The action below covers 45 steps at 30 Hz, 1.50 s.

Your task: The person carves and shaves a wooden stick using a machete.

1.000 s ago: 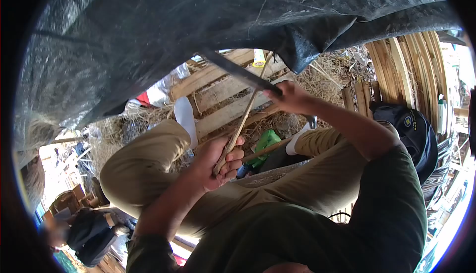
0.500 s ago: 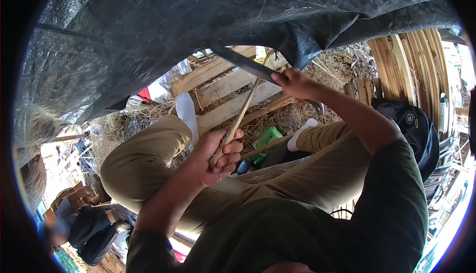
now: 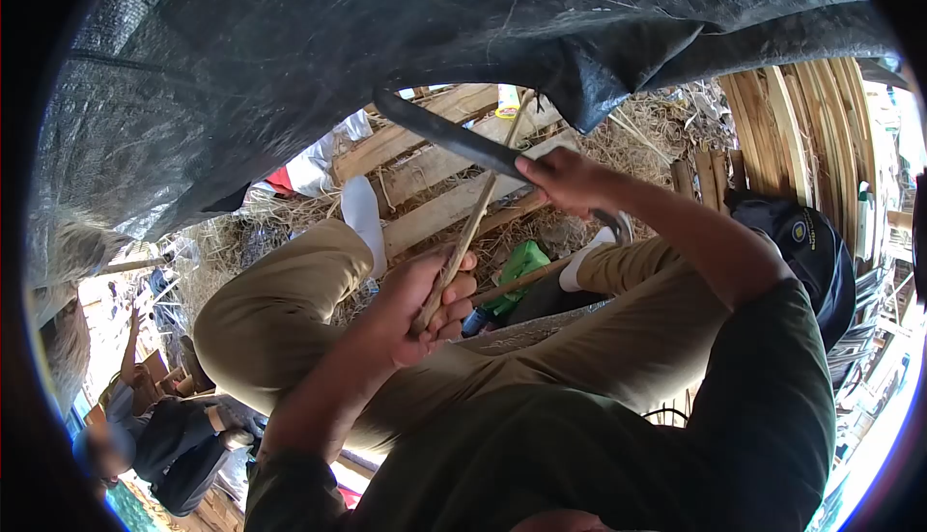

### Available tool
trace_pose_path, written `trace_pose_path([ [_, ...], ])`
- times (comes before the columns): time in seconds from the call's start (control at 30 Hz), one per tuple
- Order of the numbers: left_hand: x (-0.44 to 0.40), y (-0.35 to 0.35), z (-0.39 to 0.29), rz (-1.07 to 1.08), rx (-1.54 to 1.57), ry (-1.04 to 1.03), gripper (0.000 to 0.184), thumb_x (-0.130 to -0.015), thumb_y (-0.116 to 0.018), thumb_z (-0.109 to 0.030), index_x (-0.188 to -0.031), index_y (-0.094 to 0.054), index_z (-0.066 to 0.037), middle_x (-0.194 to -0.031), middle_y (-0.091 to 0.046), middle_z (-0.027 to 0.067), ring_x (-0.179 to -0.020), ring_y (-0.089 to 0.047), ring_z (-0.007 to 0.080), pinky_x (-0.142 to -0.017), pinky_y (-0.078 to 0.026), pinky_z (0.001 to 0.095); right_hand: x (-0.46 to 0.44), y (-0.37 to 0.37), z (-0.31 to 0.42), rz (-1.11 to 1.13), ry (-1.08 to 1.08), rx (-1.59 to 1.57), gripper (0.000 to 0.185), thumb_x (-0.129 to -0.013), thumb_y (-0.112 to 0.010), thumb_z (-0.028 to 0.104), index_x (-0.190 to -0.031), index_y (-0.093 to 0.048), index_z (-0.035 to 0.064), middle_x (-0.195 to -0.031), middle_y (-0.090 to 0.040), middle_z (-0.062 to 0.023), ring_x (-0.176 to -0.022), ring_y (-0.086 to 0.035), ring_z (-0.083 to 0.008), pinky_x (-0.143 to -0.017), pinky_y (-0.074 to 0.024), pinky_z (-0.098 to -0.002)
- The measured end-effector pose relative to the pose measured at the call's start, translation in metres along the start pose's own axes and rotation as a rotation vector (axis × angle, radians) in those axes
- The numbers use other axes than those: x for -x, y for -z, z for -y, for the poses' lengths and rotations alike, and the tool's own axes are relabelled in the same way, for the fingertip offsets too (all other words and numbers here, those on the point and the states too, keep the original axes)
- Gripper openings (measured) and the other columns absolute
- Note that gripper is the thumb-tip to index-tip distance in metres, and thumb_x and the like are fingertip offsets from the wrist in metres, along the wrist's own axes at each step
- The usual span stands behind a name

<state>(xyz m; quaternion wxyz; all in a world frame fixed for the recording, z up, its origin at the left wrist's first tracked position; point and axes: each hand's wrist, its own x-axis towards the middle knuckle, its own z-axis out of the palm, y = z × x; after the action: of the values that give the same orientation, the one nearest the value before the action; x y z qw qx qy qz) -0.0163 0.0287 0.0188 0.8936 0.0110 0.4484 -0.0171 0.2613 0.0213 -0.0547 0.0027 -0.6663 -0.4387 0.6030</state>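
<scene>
My left hand (image 3: pixel 420 305) is closed around the lower end of a thin wooden stick (image 3: pixel 471 223), which slants up and away between my knees. My right hand (image 3: pixel 570 182) grips a machete (image 3: pixel 444 134), a long dark blade with a rounded tip pointing up and left. The blade crosses the stick's upper part just left of my right hand; whether they touch I cannot tell. A curved dark end (image 3: pixel 618 225) shows behind my right hand. The stick's far end lies near the hanging dark tarp.
A dark tarp (image 3: pixel 290 40) hangs low in front. Wooden slats (image 3: pixel 425 170) lie over straw beyond my feet. A green plastic bag (image 3: pixel 524 266) sits between my legs. Stacked boards (image 3: pixel 806 131) and a dark backpack (image 3: pixel 797 242) are at right. Another person (image 3: pixel 183 445) is at lower left.
My right hand has dropped slightly, and the machete's tip has shifted left with more of its flat showing. My left hand and the stick have barely moved. The other person's arm is now raised.
</scene>
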Motion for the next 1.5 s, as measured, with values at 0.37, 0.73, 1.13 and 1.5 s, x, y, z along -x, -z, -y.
trace_pose_path([
  [0.37, -0.007, 0.0, 0.003, -0.012, -0.026, -0.036, 0.012, -0.101, -0.041, -0.021, -0.098, -0.049, -0.012, -0.056, -0.041, -0.0047, -0.034, -0.034, 0.0065, -0.027, -0.03, 0.023, -0.002, 0.007, 0.001, 0.085, 0.065, 0.193, 0.064, -0.102, -0.029, 0.057, -0.096, -0.057, -0.0013, -0.056, -0.049, -0.0026, -0.042, -0.05, -0.0148, -0.046, -0.0493, -0.0338],
  [0.73, -0.001, 0.005, -0.002, 0.148, 0.161, -0.011, 0.017, -0.102, -0.036, -0.022, -0.1, -0.048, -0.011, -0.058, -0.042, -0.0042, -0.035, -0.035, 0.0066, -0.028, -0.028, 0.0214, -0.005, 0.014, 0.002, -0.166, -0.062, 0.008, 0.059, -0.103, -0.033, 0.049, -0.094, -0.058, -0.0045, -0.056, -0.054, -0.0085, -0.041, -0.055, -0.0178, -0.041, -0.0483, -0.0357],
  [1.13, 0.005, 0.007, -0.006, 0.149, 0.139, -0.003, 0.014, -0.099, -0.039, -0.02, -0.097, -0.049, -0.011, -0.057, -0.042, -0.0043, -0.035, -0.034, 0.007, -0.028, -0.026, 0.0219, 0.011, -0.016, 0.02, -0.002, -0.122, -0.242, 0.058, -0.101, -0.037, 0.056, -0.078, -0.048, 0.005, -0.048, -0.041, 0.0009, -0.036, -0.043, -0.0113, -0.035, -0.0381, -0.0302],
  [1.5, 0.0, 0.001, -0.001, 0.063, 0.092, -0.018, 0.015, -0.101, -0.037, -0.018, -0.1, -0.049, -0.009, -0.057, -0.043, -0.003, -0.034, -0.036, 0.008, -0.027, -0.028, 0.0221, 0.024, -0.024, 0.026, -0.071, -0.043, -0.127, 0.056, -0.101, -0.038, 0.055, -0.078, -0.047, 0.0047, -0.049, -0.038, 0.0011, -0.034, -0.035, -0.011, -0.034, -0.0339, -0.0304],
])
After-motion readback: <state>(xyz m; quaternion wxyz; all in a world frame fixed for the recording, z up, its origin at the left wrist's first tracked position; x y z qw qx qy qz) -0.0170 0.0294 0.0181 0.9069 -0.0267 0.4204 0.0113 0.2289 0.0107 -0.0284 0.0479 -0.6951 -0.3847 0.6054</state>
